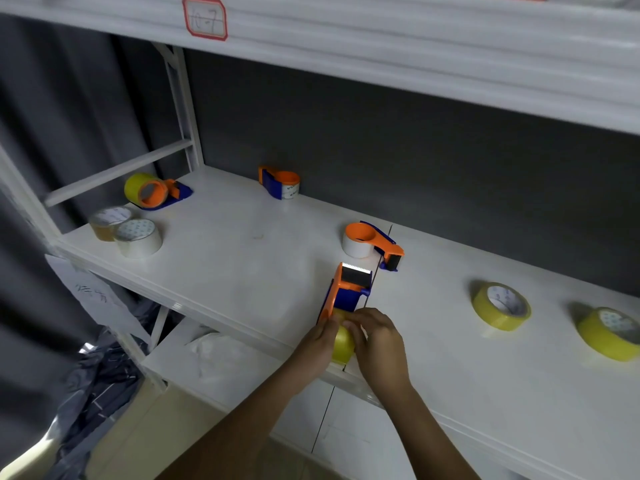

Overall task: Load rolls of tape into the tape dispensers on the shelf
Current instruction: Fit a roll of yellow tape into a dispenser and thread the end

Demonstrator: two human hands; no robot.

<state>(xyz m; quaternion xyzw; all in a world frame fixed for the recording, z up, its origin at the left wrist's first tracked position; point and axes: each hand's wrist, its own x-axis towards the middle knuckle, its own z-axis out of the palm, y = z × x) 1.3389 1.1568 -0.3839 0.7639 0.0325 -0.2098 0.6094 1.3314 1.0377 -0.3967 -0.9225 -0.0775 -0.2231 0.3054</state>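
An orange and blue tape dispenser lies on the white shelf near its front edge, blade end pointing away from me. A yellow tape roll sits at its near end, between my hands. My left hand grips the roll and dispenser from the left. From the right, my right hand pinches the top of the roll with its fingertips. The roll is mostly hidden by my fingers.
Three more dispensers hold rolls: yellow at back left, white at back centre, white just beyond my hands. Loose rolls: two pale ones at left, two yellow ones at right. A lower shelf holds plastic wrap.
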